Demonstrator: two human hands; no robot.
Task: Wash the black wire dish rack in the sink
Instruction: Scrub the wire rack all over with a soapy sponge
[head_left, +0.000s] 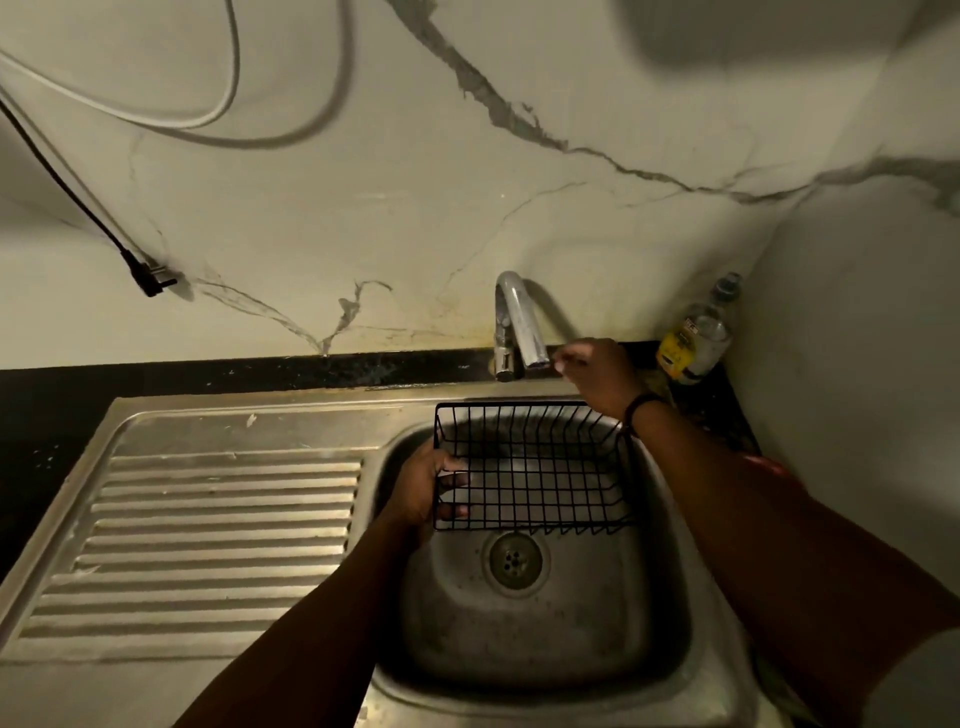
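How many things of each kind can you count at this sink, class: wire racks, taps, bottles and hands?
Wire racks: 1, the black wire dish rack held over the sink.
Taps: 1, the tap.
Bottles: 1, the bottle in the corner.
Hands: 2, the left hand on the rack, the right hand at the spout.
Total: 5

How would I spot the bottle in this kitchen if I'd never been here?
Find the steel sink and its tap. Follow the dark counter strip right into the wall corner: the bottle stands there, clear with a yellow label, the only container in view.
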